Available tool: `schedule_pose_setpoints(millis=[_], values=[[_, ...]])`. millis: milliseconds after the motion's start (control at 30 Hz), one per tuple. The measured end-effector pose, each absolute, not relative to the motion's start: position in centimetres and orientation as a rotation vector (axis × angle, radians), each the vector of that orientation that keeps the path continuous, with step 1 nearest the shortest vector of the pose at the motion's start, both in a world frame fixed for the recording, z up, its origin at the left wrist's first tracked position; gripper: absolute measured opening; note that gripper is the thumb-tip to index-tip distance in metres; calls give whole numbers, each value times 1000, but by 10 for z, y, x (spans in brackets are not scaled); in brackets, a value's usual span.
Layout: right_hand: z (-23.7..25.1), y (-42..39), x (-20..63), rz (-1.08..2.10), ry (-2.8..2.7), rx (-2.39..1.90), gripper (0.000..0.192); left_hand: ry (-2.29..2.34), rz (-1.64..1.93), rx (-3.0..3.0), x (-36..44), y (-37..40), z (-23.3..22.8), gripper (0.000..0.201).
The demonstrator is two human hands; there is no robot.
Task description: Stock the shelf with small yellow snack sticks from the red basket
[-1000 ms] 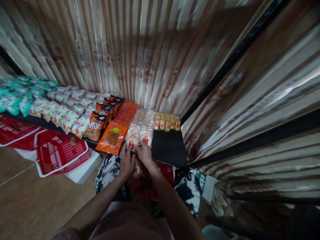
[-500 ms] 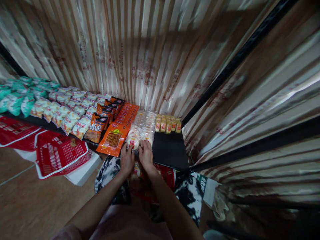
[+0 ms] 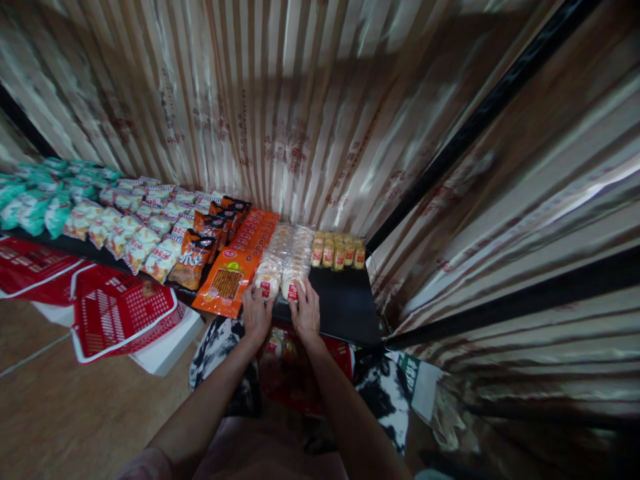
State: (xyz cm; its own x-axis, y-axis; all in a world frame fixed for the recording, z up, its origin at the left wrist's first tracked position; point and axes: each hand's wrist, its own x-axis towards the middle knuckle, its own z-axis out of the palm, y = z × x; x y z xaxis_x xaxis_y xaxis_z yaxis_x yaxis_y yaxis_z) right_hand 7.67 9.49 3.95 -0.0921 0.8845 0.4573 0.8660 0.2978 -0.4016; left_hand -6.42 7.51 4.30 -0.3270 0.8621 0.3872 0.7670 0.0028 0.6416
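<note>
Two rows of clear-wrapped white snack packets with red labels run back across the black shelf. My left hand (image 3: 257,312) has its fingertips on the front packet of the left row (image 3: 269,283), the thumb at its near edge. My right hand (image 3: 305,310) grips the near end of the front packet in the right row (image 3: 291,285), with fingertips over its red label. Both palms hide the shelf edge below. Beside my left hand lies an orange bag of stick snacks (image 3: 225,283). Below my wrists, a red basket (image 3: 343,357) between my knees holds more packets.
Small yellow packets (image 3: 339,250) stand at the back right of the black shelf (image 3: 345,300). Orange-black bags (image 3: 193,257), white bags (image 3: 163,257) and green bags (image 3: 33,210) fill the left. Red baskets (image 3: 120,310) sit below. A dark post (image 3: 480,120) slants at the right.
My right hand has shifted right and the gap between my hands has widened. The front packet of the right row now shows more clearly under my fingertips. The view has tilted slightly.
</note>
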Motion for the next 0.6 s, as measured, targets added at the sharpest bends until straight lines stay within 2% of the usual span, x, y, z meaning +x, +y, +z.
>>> schedule_pose_setpoints(millis=[600], values=[[38,93,74,-21,-1916,-1568,45,2124,1312,1749,-57,77,30,25]])
